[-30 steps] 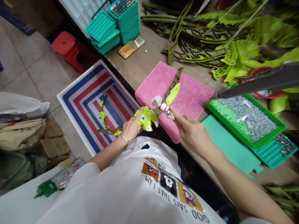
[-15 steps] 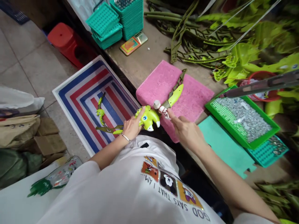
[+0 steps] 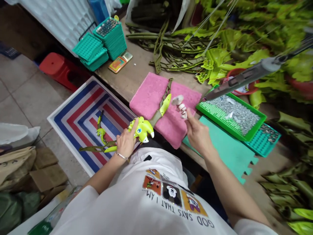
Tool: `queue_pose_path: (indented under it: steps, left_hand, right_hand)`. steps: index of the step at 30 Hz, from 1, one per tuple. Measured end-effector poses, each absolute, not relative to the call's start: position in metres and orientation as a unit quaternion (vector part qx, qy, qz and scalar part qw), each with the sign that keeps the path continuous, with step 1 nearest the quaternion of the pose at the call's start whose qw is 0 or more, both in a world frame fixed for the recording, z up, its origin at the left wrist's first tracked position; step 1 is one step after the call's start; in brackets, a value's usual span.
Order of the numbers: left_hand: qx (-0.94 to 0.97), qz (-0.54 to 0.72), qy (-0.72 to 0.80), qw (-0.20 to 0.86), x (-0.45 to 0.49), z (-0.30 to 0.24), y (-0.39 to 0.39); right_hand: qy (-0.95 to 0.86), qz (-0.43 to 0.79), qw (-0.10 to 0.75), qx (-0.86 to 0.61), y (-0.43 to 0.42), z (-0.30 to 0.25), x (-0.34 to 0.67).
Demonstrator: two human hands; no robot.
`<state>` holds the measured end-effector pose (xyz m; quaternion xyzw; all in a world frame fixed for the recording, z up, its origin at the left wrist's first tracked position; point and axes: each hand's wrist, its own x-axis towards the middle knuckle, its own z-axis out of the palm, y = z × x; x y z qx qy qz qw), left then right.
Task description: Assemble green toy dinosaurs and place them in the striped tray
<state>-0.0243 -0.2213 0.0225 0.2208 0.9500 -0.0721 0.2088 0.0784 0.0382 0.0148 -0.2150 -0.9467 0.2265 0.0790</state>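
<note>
My left hand [image 3: 126, 142] is closed round a toy bow with a lime-green dinosaur head [image 3: 141, 130] at its middle. The head has a blue eye and white-tipped horns. One olive limb of the bow [image 3: 157, 115], with a lime-green panel, reaches up over the pink cloth pad [image 3: 144, 93]; the other [image 3: 94, 148] lies over the striped tray. My right hand [image 3: 199, 132] pinches a small off-white bundle bound with reddish-white wrapping [image 3: 181, 109]. It is held above the pad, apart from the bow.
A striped tray [image 3: 57, 112] at left holds another lime-green piece [image 3: 100, 132]. A power screwdriver [image 3: 249, 75] hangs over a green basket of screws [image 3: 262, 130]. Teal baskets [image 3: 113, 42] stand behind; a teal foam mat [image 3: 227, 153] lies at right. Olive and lime-green parts [image 3: 181, 54] are heaped at the back.
My right hand has moved right, carrying the wrapped bundle away from the bow's limb. My left hand keeps its hold on the bow. The camera view has shifted.
</note>
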Motion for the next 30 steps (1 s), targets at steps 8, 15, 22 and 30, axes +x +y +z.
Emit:
queue_pose_path:
  steps: [8,15,22,30]
  left_hand:
    - [0.217,-0.014,0.951,0.218,-0.03,0.014,-0.227]
    - [0.237,0.162,0.928,0.238,-0.044,-0.016,-0.243]
    - [0.276,0.298,0.898,0.17,-0.051,-0.034,-0.253]
    - [0.283,0.351,0.875,0.176,-0.048,-0.019,-0.243]
  right_hand:
    - [-0.95,0.189,0.037,-0.245,0.056,0.01,0.025]
    - [-0.944,0.126,0.1,-0.287,0.062,0.027,0.076]
    - [-0.942,0.185,0.124,-0.253,0.083,-0.005,0.109]
    - [-0.838,0.126,0.158,-0.508,0.193,-0.003,0.111]
